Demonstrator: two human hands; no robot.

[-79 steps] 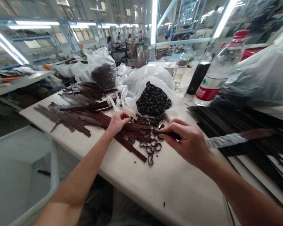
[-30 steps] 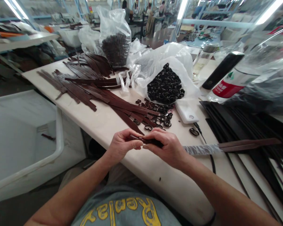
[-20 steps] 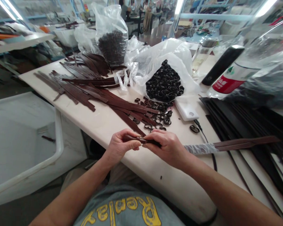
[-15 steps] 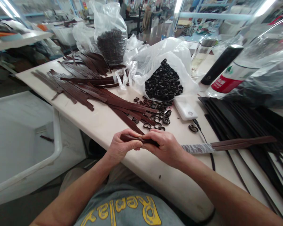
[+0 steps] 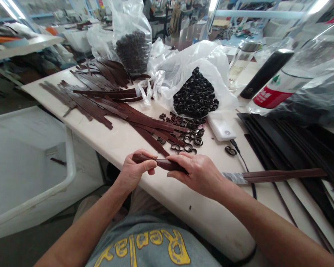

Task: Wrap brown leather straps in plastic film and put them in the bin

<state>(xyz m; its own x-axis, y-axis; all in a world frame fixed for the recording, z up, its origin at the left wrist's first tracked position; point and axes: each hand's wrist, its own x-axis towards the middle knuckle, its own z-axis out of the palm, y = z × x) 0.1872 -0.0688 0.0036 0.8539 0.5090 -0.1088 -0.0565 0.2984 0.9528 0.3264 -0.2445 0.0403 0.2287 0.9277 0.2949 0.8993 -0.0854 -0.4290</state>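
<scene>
Above the table's front edge, a dark brown leather strap (image 5: 164, 164) runs between my two hands. My left hand (image 5: 136, 171) pinches it near its left end, thumb on top, by a small loop or seam too hidden to make out. My right hand (image 5: 199, 172) is closed around the strap a little further right. Beyond my right wrist, a section wrapped in greyish film (image 5: 235, 177) and brown strap ends (image 5: 285, 175) stick out; my arm hides the link. Just past my hands lie loose dark loops (image 5: 188, 147) and a pile of brown straps (image 5: 147, 124).
A plastic bag of black loops (image 5: 195, 96) lies open behind. The white power bank (image 5: 222, 127) has a cable plugged in. Black strips (image 5: 278, 137), a bottle (image 5: 275, 94) and a black cylinder (image 5: 267, 74) are at right. A white bin (image 5: 69, 159) stands left, below the table.
My left hand has slid left along the strap, away from my right hand, so more of the strap shows between them. The wrapped piece at right has shifted slightly.
</scene>
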